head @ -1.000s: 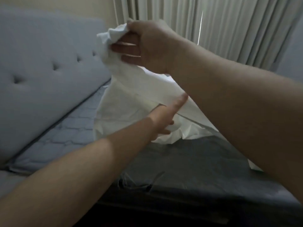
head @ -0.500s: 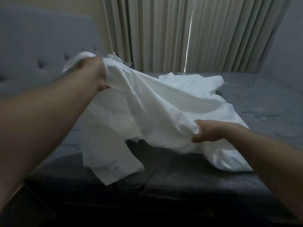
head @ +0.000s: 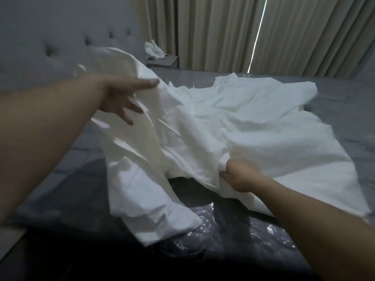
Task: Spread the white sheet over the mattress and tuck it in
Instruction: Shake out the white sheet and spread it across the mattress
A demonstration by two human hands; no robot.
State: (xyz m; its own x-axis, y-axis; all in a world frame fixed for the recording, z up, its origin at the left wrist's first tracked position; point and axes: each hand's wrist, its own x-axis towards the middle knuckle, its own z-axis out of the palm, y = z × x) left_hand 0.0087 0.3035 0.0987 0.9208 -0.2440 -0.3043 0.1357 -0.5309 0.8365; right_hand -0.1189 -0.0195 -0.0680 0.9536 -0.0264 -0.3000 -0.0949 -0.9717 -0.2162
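Left hand (head: 121,98) is spread wide; right hand (head: 239,175) grips the bunched sheet (head: 233,126). One-handed pull prob drags it into a twist on the mattress (head: 345,98).

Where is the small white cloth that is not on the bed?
In the head view, the small white cloth lies on the bedside table, at the top centre, between the padded headboard and the curtains.
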